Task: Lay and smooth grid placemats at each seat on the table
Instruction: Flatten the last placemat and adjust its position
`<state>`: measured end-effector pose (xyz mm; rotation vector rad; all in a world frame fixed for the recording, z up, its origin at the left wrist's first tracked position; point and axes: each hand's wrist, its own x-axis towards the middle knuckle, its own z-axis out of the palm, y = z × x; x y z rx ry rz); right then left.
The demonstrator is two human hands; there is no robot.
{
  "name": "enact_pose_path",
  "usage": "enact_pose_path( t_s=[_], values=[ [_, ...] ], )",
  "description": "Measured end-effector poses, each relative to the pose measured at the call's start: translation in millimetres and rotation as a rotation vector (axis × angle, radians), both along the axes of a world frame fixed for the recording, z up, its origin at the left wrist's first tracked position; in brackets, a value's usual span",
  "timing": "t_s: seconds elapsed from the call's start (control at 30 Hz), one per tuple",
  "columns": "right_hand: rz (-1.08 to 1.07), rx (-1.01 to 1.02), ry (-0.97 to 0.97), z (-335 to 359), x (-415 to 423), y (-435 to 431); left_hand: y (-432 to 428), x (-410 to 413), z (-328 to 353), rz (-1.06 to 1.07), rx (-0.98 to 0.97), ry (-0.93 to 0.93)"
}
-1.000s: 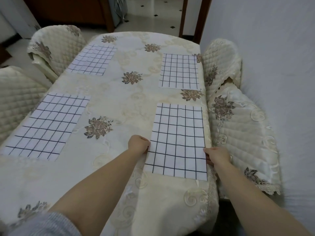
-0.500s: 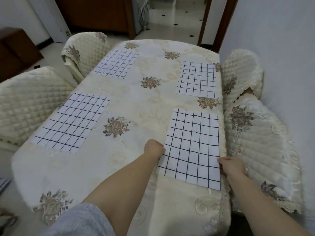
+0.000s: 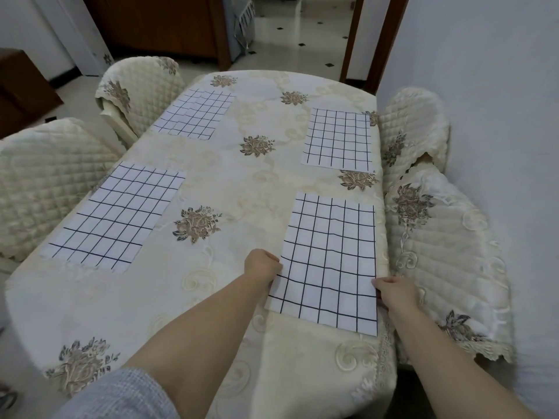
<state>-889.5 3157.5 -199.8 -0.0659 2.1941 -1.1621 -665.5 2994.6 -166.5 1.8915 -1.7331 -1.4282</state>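
Table (image 3: 230,297) under cream floral cloth, four grid placemats down. Near-right placemat (image 3: 329,261) flat at table's right edge, a few faint wrinkles. Left hand (image 3: 262,265) curled, pinching mat's left edge. Right hand (image 3: 393,291) curled at mat's right edge, fingers gripping it. Far-right placemat (image 3: 338,140) beyond it; near-left placemat (image 3: 116,214) and far-left placemat (image 3: 195,114) along table's left side. Quilted chairs (image 3: 447,246) flank table.

Placemats: white rectangular cloth placemats (image 3: 331,261) — dark grid lines
Tabletop: cream embroidered tablecloth (image 3: 242,182) — brown flowers
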Motion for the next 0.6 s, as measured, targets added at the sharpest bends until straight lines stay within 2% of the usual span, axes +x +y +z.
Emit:
enact_pose_path(
  t_s=[0.07,0.13,0.2,0.33,0.4,0.47,0.6],
  values=[
    [0.000,0.000,0.025,8.6,5.7,-0.3,1.6,-0.6,2.5,-0.022,-0.063,-0.034],
    [0.086,0.092,0.219,21.4,12.3,-1.2,5.0,-3.4,6.5,-0.096,-0.172,-0.103],
    [0.208,0.214,0.444,32.5,20.6,-3.0,11.4,-9.9,11.0,-0.238,-0.325,-0.175],
    [0.551,0.207,0.730,35.9,49.8,-11.2,35.1,-30.3,11.2,-0.605,-0.577,-0.228],
    [0.743,0.194,0.765,27.5,68.1,-16.3,49.6,-40.0,4.7,-0.820,-0.613,-0.298],
    [0.822,0.225,0.719,20.8,81.3,-18.2,62.8,-45.5,-3.7,-0.959,-0.564,-0.390],
    [0.846,0.314,0.686,13.5,84.8,-10.3,69.6,-43.3,-15.1,-0.995,-0.460,-0.503]
  ],
)
